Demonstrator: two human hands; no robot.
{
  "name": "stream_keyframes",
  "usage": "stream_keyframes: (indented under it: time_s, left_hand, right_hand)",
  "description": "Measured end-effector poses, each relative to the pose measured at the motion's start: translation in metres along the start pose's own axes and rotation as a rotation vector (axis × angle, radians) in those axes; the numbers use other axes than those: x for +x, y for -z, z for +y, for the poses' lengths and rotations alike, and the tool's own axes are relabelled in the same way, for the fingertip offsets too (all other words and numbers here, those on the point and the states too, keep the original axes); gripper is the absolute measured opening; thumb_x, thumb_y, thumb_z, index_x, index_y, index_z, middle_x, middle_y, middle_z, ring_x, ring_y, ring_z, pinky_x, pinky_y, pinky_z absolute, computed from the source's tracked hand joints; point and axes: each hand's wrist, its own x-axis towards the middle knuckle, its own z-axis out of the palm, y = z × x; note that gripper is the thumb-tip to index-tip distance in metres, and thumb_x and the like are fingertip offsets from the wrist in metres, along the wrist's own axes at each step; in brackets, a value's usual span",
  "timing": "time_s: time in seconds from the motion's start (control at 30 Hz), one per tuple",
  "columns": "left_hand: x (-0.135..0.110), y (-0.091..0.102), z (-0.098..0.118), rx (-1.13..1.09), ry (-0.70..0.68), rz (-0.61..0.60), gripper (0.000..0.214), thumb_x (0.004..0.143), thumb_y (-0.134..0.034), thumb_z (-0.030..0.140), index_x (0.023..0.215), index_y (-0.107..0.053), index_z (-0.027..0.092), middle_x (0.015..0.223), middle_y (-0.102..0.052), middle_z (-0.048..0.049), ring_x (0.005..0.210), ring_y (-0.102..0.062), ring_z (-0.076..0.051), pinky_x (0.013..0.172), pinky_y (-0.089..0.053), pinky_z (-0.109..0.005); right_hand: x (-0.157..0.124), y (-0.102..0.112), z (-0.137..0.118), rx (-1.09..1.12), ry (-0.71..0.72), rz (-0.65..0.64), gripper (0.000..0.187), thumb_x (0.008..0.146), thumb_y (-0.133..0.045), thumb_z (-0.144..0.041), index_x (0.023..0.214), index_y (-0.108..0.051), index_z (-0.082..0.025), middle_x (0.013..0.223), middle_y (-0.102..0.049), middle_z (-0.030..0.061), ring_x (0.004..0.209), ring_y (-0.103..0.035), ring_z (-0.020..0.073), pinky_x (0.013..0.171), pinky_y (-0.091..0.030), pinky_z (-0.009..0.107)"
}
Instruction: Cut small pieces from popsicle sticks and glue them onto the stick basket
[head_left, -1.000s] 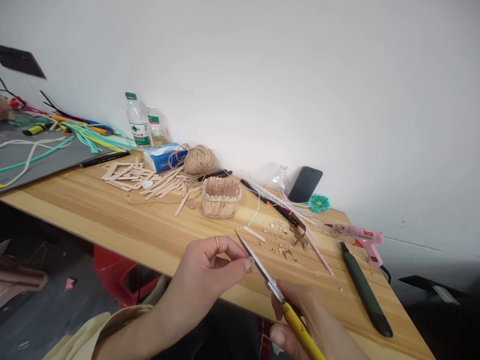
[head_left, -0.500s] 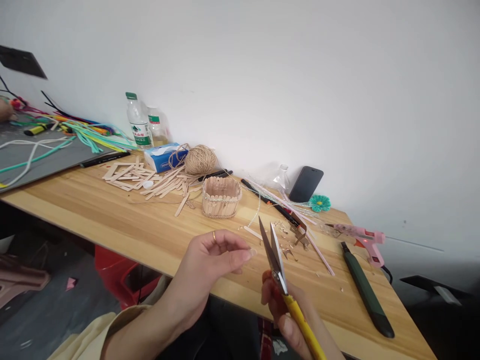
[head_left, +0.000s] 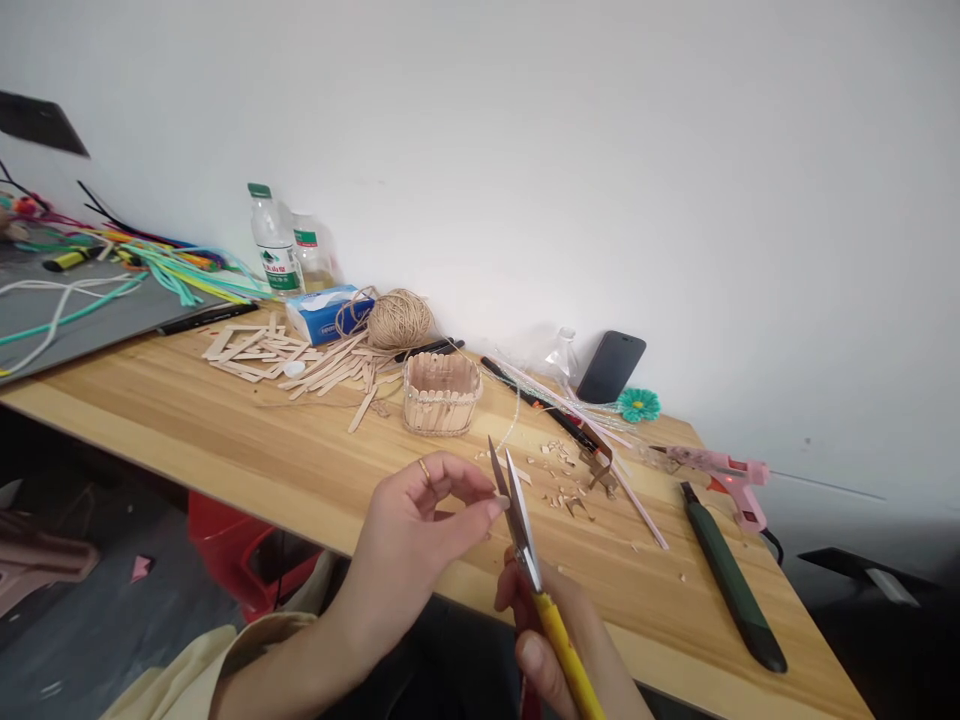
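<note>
My right hand (head_left: 551, 625) is closed around the yellow handle of a pair of scissors (head_left: 531, 560), whose blades point up and stand slightly apart. Just left of the blades, my left hand (head_left: 427, 525) is closed in a pinch between thumb and fingertips. Whatever sits in that pinch is too small to make out. The blades reach the left fingertips. Beyond both hands, a small basket of wooden craft sticks (head_left: 441, 410) with a sparkly trim stands upright on the table. Small wood clippings (head_left: 559, 480) lie scattered right of the scissors.
A ball of twine (head_left: 399, 320), loose craft sticks (head_left: 330, 365), a tissue pack (head_left: 330, 313) and a bottle (head_left: 274, 245) stand at the back left. To the right are a phone (head_left: 611, 367), a pink glue gun (head_left: 731, 480) and a dark green tool (head_left: 735, 580) on the wooden table (head_left: 315, 490).
My right hand has brought the scissors leftward, and the blades are now at my left fingertips with a narrower gap. My left hand has stayed nearly in place.
</note>
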Motion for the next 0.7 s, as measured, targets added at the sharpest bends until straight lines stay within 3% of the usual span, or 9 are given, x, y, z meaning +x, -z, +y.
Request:
stream_keyframes:
  time_s: [0.17,0.33,0.43,0.7]
  left_hand:
    - [0.0001,0.0011,0.0007,0.086,0.009,-0.069,0.005,0.064,-0.071,0.017,0.068,-0.069,0.016,0.069,-0.068,-0.0013,0.07,-0.061,-0.015,0.06,-0.049,-0.022]
    - [0.0004,-0.0003,0.0015,-0.01,0.101,-0.066,0.007,0.063,-0.073,0.017,0.066,-0.068,0.014,0.065,-0.066,0.0004,0.059,-0.057,-0.011,0.057,-0.047,-0.02]
    - [0.0002,-0.0017,0.0015,-0.053,0.127,-0.063,0.008,0.062,-0.074,0.017,0.065,-0.067,0.013,0.064,-0.066,0.0008,0.058,-0.056,-0.009,0.056,-0.047,-0.019]
    - [0.0006,-0.0052,-0.0005,-0.103,0.102,-0.043,0.005,0.064,-0.072,0.014,0.064,-0.067,0.013,0.063,-0.066,0.0017,0.059,-0.058,-0.009,0.055,-0.05,-0.016]
  right_hand:
    - [0.0008,0.0039,-0.0029,-0.007,-0.024,0.02,0.063,0.069,-0.038,-0.081,0.075,-0.046,-0.02,0.06,-0.035,-0.0042,0.052,-0.029,0.0114,0.046,-0.022,0.025]
    - [0.0002,0.0084,-0.0008,0.044,0.007,-0.022,0.062,0.071,-0.038,-0.081,0.078,-0.051,-0.02,0.063,-0.039,-0.0022,0.056,-0.041,0.0139,0.051,-0.036,0.026]
    - [-0.0009,0.0088,0.0011,0.05,-0.001,-0.042,0.062,0.071,-0.039,-0.08,0.081,-0.052,-0.02,0.065,-0.041,-0.0015,0.058,-0.044,0.0147,0.052,-0.039,0.026]
    - [0.0,0.0058,0.0064,0.026,0.033,-0.004,0.059,0.073,-0.041,-0.077,0.086,-0.051,-0.02,0.072,-0.044,-0.0003,0.058,-0.04,0.0134,0.052,-0.035,0.025]
